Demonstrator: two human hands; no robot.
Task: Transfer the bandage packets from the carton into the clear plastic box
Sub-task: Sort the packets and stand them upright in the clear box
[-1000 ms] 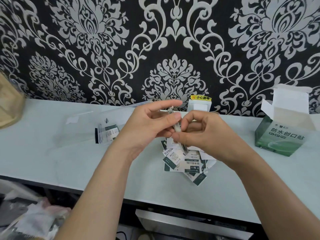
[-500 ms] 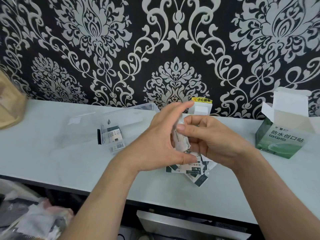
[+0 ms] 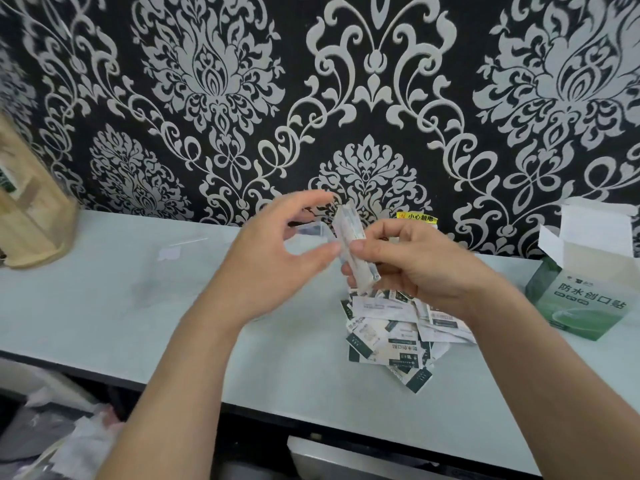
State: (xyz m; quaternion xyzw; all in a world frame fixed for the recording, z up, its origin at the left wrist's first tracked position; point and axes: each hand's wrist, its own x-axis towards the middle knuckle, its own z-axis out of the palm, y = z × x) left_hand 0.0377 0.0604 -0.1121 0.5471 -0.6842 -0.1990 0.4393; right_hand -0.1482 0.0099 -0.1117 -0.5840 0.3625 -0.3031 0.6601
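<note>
My right hand (image 3: pixel 415 268) pinches a thin stack of white bandage packets (image 3: pixel 351 244), held upright on edge above the table. My left hand (image 3: pixel 273 261) is beside it with fingers loosely curved; its thumb tip touches the stack's left side and its index finger is lifted clear. Only a corner of the clear plastic box (image 3: pixel 313 229) shows behind my left hand. A loose pile of green-and-white packets (image 3: pixel 391 336) lies on the table under my right hand. The green carton (image 3: pixel 585 303) stands at the right with its white flaps open.
A wooden holder (image 3: pixel 33 220) stands at the far left by the patterned wall. A yellow warning label (image 3: pixel 420 217) sits on the wall behind my hands. The pale table (image 3: pixel 104 306) ends at a dark front edge, with plastic bags (image 3: pixel 62 441) below left.
My left hand has let its fingers come off the packet stack and now only its thumb touches it. My right hand keeps the stack and has tilted it upright. The clear box is now hidden behind my left hand.
</note>
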